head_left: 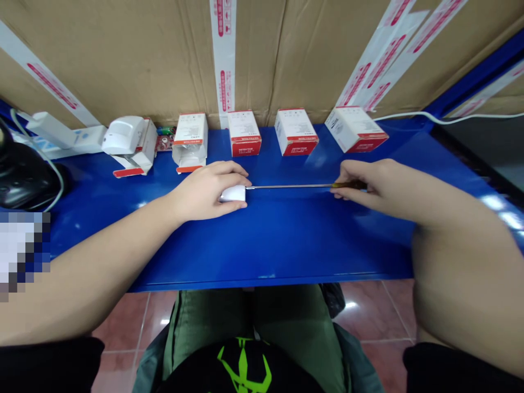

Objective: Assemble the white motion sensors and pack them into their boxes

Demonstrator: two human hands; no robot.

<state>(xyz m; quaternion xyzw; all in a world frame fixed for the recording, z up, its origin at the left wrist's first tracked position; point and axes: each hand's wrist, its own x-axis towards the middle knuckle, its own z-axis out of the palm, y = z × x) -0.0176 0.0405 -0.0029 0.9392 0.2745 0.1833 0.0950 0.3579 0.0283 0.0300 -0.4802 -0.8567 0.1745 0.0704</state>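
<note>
My left hand [204,191] is closed around a small white plastic casing [233,193], fingers curled over it, pressing it down on the surface rather than lifting it. My right hand [370,188] pinches a screwdriver [295,186] by its amber handle [347,185], holding the long steel shaft level. The tip meets the casing just past my left fingertips. The hands face each other along one line, probably so that the left can brace the casing against the shaft's push.

Both hands rest on a blue metal shelf [282,240]. Straight ahead of them, four white boxes with red ends [244,132] stand in a row, pushed back against a taped cardboard wall [123,65], likely to stay within reach but out of the hands' way. Beyond my left hand, a white motion sensor [123,135] sits against an opened white box [141,155], with a small circuit board [164,143] just beside it. Further left is a black object [24,174], unclear in form. A white cable [442,117] runs off beyond my right hand.
</note>
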